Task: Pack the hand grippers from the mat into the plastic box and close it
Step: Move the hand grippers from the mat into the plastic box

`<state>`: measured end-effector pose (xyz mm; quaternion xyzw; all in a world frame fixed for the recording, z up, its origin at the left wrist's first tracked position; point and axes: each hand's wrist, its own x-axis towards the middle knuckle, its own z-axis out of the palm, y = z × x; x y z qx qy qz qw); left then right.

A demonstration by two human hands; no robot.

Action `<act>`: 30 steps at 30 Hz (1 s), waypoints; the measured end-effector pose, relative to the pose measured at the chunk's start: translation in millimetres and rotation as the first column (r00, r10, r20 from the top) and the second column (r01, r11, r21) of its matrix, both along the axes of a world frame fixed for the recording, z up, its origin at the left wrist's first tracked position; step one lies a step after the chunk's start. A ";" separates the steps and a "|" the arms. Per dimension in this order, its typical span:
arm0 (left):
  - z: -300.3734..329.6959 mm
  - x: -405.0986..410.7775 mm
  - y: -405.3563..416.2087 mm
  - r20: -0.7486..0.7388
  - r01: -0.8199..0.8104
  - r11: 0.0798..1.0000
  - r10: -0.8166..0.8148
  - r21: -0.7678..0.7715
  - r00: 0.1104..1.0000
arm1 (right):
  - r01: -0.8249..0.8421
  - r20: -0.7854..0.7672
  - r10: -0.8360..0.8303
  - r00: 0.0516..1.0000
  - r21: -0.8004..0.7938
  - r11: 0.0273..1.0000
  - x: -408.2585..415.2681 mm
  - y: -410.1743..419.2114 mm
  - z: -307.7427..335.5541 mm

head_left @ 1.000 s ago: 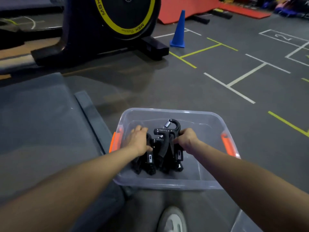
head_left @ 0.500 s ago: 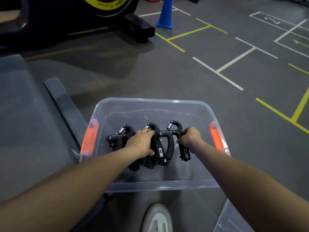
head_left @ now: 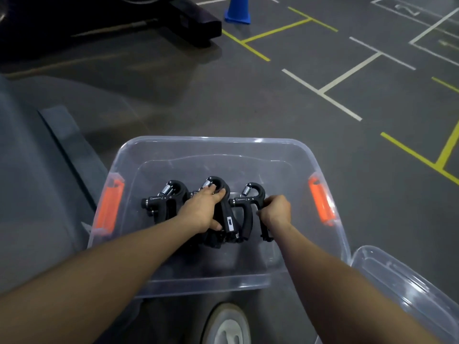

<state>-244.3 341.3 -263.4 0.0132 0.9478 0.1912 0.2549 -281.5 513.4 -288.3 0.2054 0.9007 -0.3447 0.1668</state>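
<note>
A clear plastic box (head_left: 218,150) with orange latches (head_left: 110,207) sits on the grey floor (head_left: 248,100); three black hand grippers (head_left: 166,202) stand in a row inside it; the left hand (head_left: 203,211) curls around the middle one; the right hand (head_left: 275,211) holds a handle of the rightmost gripper (head_left: 248,204); a clear lid (head_left: 407,284) lies just right of the box; a blue cone (head_left: 237,9) stands far off.

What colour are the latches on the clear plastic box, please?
Orange latches on the clear plastic box, best seen in the head view.
</note>
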 end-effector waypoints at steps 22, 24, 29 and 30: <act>-9.9 22.8 4.3 -0.050 -0.016 0.999 0.018 0.030 0.999 | 0.184 -0.023 -0.196 0.980 -0.245 0.952 4.8 4.2 -14.6; -9.6 22.0 4.6 -0.047 -0.016 0.999 0.018 0.032 0.999 | 0.126 -0.024 -0.133 0.991 -0.194 0.973 2.1 6.6 -17.7; -11.3 21.2 4.0 -0.050 -0.017 0.999 0.019 0.027 0.999 | 0.045 -0.033 -0.052 0.998 -0.182 0.982 -4.4 11.4 -25.8; -10.9 21.5 4.0 -0.048 -0.015 1.000 0.017 0.026 0.999 | 0.088 -0.020 -0.095 0.995 -0.231 0.969 -4.7 9.9 -26.6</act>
